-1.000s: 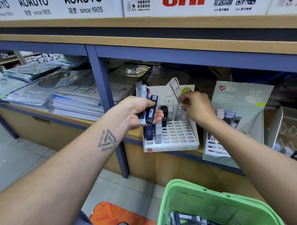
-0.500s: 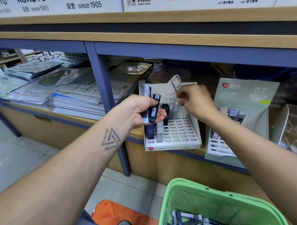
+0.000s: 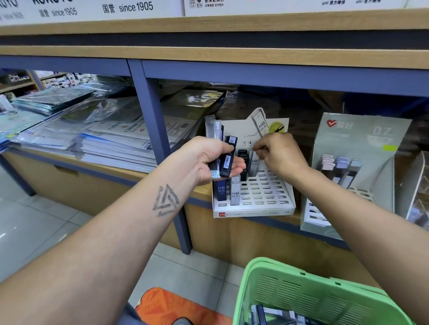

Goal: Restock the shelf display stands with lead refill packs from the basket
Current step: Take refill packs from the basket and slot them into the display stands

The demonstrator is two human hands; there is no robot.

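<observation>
**Hands at the refill stand**

The left hand [image 3: 209, 162] grips several lead refill packs [image 3: 227, 159]. Just right of it, the right hand [image 3: 281, 157] pinches a grey pack [image 3: 254, 164] standing in the white display stand [image 3: 271, 199]. A green basket [image 3: 312, 295] sits below both hands.

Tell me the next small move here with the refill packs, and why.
Probably push down the grey pack that the right hand pinches until it seats in the white stand. Most slots there are empty, and the left hand holds several more packs waiting.
</observation>
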